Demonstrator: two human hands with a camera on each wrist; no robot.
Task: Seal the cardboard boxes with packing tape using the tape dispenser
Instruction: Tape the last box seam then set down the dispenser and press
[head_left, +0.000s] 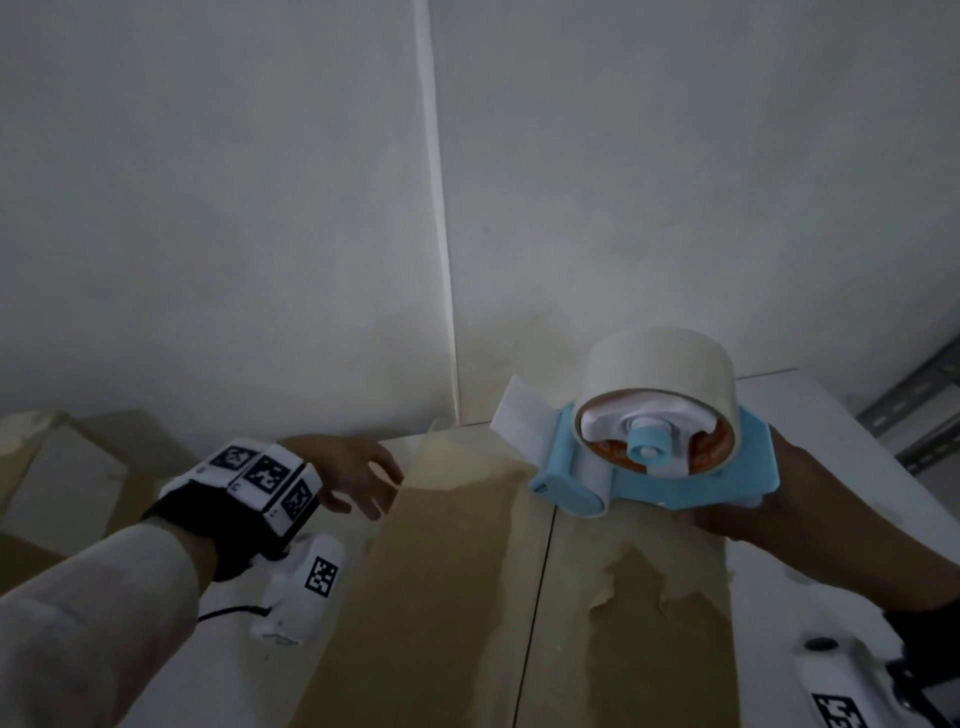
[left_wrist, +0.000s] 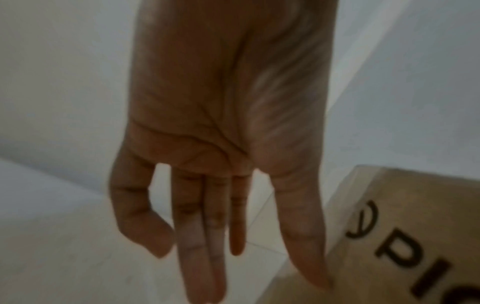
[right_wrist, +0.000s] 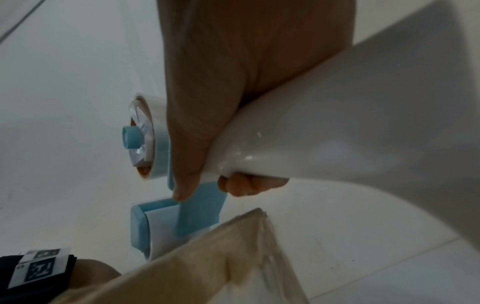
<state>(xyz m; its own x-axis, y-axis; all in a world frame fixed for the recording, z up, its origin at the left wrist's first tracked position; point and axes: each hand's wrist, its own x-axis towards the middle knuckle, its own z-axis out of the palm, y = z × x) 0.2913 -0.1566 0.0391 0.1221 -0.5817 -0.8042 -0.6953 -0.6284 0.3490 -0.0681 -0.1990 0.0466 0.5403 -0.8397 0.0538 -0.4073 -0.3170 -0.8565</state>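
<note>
Beneath the handle, only wrist view shows fingers.

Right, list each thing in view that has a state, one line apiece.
cardboard box: flaps closed, centre seam untaped, old tape residue on top.
tape dispenser: lifted above the box, gripped by the handle, roll loaded.
tape roll: mounted, a loose end sticks out in front.
left hand: fingers straight, empty, at the box's edge.
right hand: grips the dispenser.

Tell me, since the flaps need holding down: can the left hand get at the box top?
Probably yes. The left hand is open, holds nothing, and hovers at the cardboard box edge, with nothing between them.
</note>
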